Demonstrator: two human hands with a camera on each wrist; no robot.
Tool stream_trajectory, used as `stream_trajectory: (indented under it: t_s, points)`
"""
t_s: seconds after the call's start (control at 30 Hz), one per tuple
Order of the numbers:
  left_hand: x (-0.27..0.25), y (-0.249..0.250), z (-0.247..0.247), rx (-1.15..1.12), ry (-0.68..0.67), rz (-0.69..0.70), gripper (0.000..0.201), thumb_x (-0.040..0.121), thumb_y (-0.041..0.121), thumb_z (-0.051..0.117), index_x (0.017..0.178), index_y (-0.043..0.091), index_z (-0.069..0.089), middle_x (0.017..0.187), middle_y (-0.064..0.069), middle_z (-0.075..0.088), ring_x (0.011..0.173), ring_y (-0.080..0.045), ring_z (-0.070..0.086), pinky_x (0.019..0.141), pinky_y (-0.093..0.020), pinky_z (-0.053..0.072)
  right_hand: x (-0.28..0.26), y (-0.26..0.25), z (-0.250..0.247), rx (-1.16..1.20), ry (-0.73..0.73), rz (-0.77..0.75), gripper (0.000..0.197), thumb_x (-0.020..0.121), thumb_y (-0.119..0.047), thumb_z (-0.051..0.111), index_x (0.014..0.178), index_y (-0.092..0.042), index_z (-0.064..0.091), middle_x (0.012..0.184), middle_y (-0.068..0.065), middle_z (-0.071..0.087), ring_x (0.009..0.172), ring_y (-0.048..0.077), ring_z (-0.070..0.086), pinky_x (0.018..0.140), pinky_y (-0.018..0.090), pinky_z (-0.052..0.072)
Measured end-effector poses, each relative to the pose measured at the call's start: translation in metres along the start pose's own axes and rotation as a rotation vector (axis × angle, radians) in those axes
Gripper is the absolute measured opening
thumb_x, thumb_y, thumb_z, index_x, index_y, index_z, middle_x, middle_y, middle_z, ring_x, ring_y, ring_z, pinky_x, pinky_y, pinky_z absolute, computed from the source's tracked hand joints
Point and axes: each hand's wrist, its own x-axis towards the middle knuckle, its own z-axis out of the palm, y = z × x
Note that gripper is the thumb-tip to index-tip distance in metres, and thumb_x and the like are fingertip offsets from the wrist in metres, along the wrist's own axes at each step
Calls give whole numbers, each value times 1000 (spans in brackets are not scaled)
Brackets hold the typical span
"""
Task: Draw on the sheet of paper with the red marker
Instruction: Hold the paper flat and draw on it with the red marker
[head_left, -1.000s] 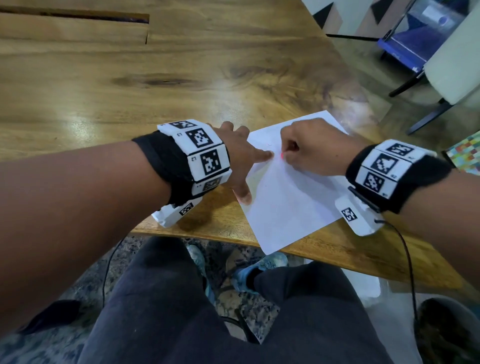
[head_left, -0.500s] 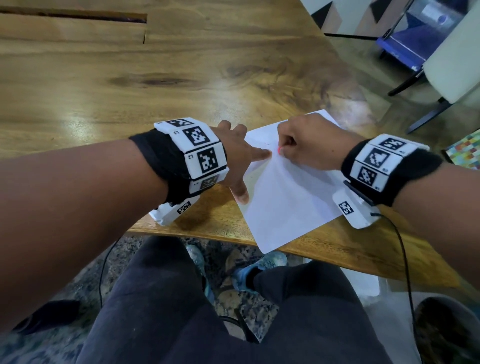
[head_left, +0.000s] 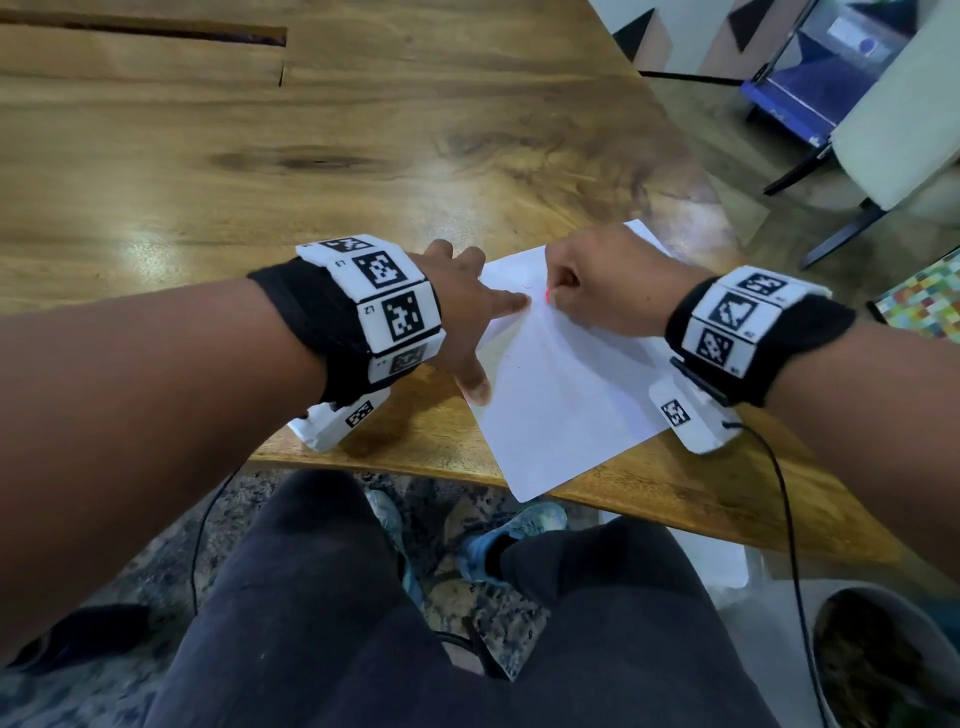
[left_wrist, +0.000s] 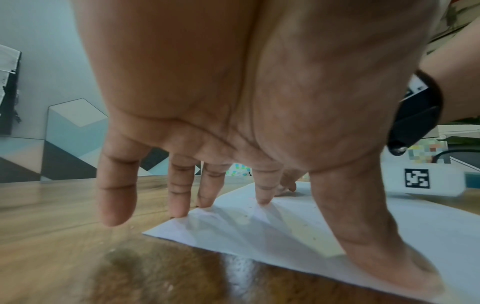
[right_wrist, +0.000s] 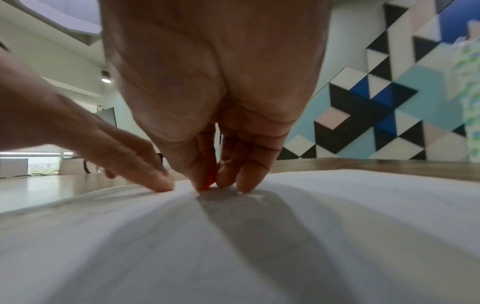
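Observation:
A white sheet of paper (head_left: 561, 395) lies skewed at the near edge of the wooden table (head_left: 260, 166). My right hand (head_left: 602, 291) is curled over the sheet's far left part and pinches a red marker (head_left: 549, 295), of which only the red tip (right_wrist: 207, 185) shows, down at the paper. My left hand (head_left: 467, 317) lies spread with straight fingers (left_wrist: 179, 197) pressing the sheet's left edge (left_wrist: 207, 218); its index fingertip (right_wrist: 161, 184) rests just left of the marker tip. Faint marks show on the paper.
The sheet's near corner (head_left: 524, 493) hangs over the table edge above my legs. A chair (head_left: 883, 130) and a blue rack (head_left: 810, 78) stand on the floor to the right. A dark pot (head_left: 883, 654) sits at the lower right.
My right hand with the marker has shifted slightly up the sheet, away from me. The left hand stays pressed on the paper's left edge.

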Motion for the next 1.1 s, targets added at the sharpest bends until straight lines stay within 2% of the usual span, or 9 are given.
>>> stream_trajectory:
  t_s: [0.1,0.23,0.33,0.47,0.57,0.67,0.83,1.0,1.1]
  points:
    - [0,0,1,5,10,-6,111,66,79,71,154,55,8,148,-6,31,135,-34,32,81,-44,37,2,1,-2,-4,-10,0,13,87,-20,58,74,-24,56,81,-5,59,82,22,58,66,33,47]
    - [1,1,-1,2,7,2,109,67,77,72,153,56,9,145,-7,31,133,-35,32,76,-42,31,-35,-15,3,-2,-101,-156,11,85,-26,57,75,-21,59,79,-4,58,77,20,57,72,41,50]
    - [2,3,-2,4,1,3,110,68,76,72,153,57,6,144,-8,30,133,-35,31,76,-41,32,-48,-18,7,-31,-163,-201,13,85,-30,55,77,-21,59,81,-4,58,80,20,58,73,40,49]
    - [2,6,-4,15,-17,2,109,71,75,71,153,58,3,143,-9,31,132,-36,31,75,-40,32,-30,-1,0,-2,-29,-44,8,87,-21,60,80,-18,61,84,-2,62,86,23,58,76,39,49]
    - [1,8,-2,18,-25,-6,107,71,74,71,153,58,4,144,-9,31,132,-36,32,78,-40,31,-26,3,0,-29,-43,-5,7,88,-21,59,82,-18,62,85,0,63,88,24,58,78,41,51]
    - [1,8,0,12,-35,-16,108,71,75,70,153,59,2,145,-10,31,132,-37,31,79,-41,30,-42,-7,4,-4,-64,-51,10,86,-26,56,78,-22,59,83,-3,60,82,22,58,77,44,51]
    - [-1,14,1,36,-62,-29,123,59,86,68,153,57,-6,150,-11,26,136,-38,26,80,-44,32,-69,-29,13,-52,-179,-213,16,88,-32,52,76,-21,55,81,-4,57,78,21,56,72,38,47]
    - [-5,13,3,33,-49,-29,126,58,85,71,153,57,-7,151,-11,28,135,-38,28,76,-44,28,-49,-3,-1,-38,-69,-1,10,87,-23,58,78,-20,56,83,-2,61,87,24,58,75,38,48]
    - [-6,14,3,30,-54,-28,126,59,84,71,153,56,-7,151,-11,27,135,-39,28,77,-47,30,-52,0,-2,-57,-72,22,10,88,-24,58,79,-20,57,85,-2,60,87,23,57,75,38,49]
